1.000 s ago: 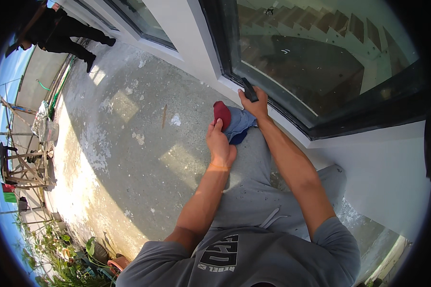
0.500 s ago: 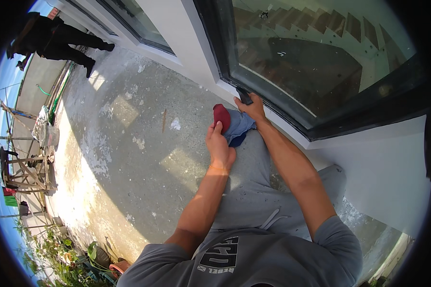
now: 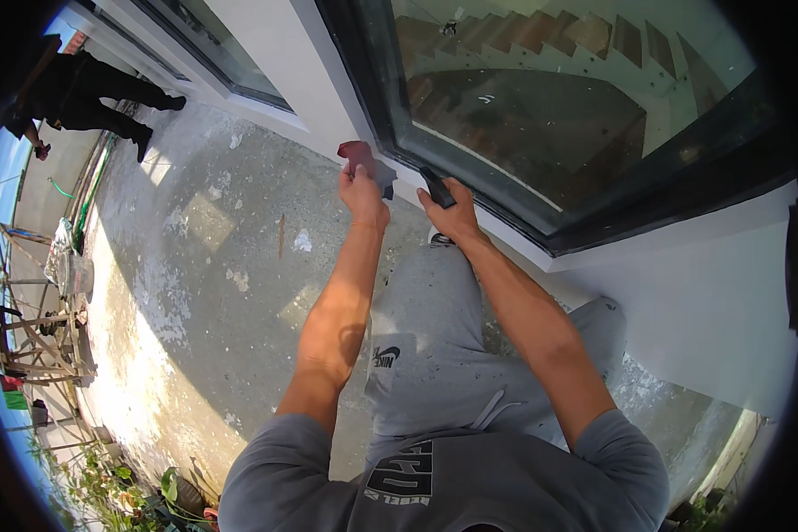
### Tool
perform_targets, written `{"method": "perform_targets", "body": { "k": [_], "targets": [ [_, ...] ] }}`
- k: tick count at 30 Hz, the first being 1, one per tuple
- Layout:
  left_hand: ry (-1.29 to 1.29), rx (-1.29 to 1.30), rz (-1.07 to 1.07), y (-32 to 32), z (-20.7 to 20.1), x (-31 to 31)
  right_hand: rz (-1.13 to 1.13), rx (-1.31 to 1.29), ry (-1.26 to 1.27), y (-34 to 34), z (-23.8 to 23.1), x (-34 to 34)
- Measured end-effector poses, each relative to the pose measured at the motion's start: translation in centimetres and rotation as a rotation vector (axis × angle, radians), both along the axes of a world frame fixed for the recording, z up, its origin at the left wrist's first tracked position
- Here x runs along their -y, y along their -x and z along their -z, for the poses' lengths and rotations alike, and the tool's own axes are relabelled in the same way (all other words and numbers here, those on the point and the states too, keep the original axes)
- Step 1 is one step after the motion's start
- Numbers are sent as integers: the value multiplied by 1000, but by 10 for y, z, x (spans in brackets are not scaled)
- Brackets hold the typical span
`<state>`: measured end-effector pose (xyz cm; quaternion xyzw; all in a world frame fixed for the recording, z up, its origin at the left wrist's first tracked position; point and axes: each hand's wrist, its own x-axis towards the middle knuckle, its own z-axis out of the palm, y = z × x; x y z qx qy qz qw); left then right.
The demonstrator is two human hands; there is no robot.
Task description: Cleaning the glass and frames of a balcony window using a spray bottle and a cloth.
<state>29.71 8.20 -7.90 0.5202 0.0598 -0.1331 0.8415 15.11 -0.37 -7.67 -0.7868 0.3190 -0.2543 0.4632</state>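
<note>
2 hands are working at the foot of a dark window frame [image 3: 390,133]. A crumpled cloth [image 3: 363,160], red with a grey-blue part, is hanging beside the frame's lower corner, above the concrete floor [image 3: 222,266]. The left hand [image 3: 363,191] is closing its grip tightly around the cloth's lower end. The right hand [image 3: 452,213] is wrapping its grip fully around a small black tool [image 3: 436,186], whose tip is lying against the white sill [image 3: 505,244].
</note>
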Motion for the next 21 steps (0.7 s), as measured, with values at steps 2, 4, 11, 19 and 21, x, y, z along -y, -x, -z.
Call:
{"method": "perform_targets", "body": {
  "k": [2,4,11,19,21],
  "targets": [
    [-262,218,-53,-36,19,39,36,32,29,25,-28,-5],
    [-400,375,-95,-64,46,59,61,81,87,57,-58,-11],
    [-545,-452,64,62,36,134,229,165,135,226,-136,-12],
    [-408,-546,21,67,41,143,327,235,91,280,-121,-13],
    [-567,-470,51,106,25,146,370,291,61,287,-117,-10]
  ]
}}
